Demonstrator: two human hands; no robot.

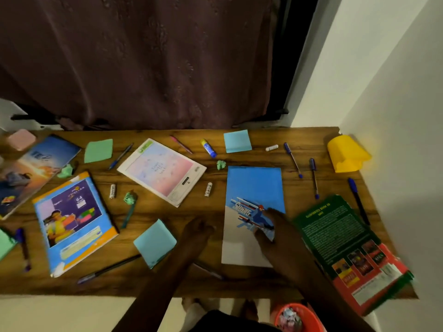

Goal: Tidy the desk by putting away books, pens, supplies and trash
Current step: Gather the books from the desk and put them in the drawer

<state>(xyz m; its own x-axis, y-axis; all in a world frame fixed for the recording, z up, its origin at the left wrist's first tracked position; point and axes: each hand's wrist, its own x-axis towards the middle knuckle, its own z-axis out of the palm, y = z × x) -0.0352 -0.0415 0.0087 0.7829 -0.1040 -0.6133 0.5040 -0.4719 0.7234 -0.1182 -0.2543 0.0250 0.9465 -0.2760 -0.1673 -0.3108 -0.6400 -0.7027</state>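
Note:
My right hand [275, 232] lies on the lower right part of a blue and white notebook [254, 188] in the middle right of the wooden desk [215, 281]; its fingers look bent at the cover's edge. My left hand [195, 232] hovers over bare wood left of that notebook with fingers loosely curled and nothing in it. A green and red book [345, 243] lies at the right. Other notebooks are a pink and white one [163, 171], a blue and orange one [74, 221] and one at the far left [28, 173]. Several pens [293, 159] lie scattered.
A yellow holder [345, 153] lies on its side at the far right corner. Blue [237, 141], green [98, 150] and pink [21, 138] sticky pads, crumpled green paper [221, 164], a glue stick [208, 147] and erasers dot the desk. An orange bin [297, 317] with trash stands below the front edge.

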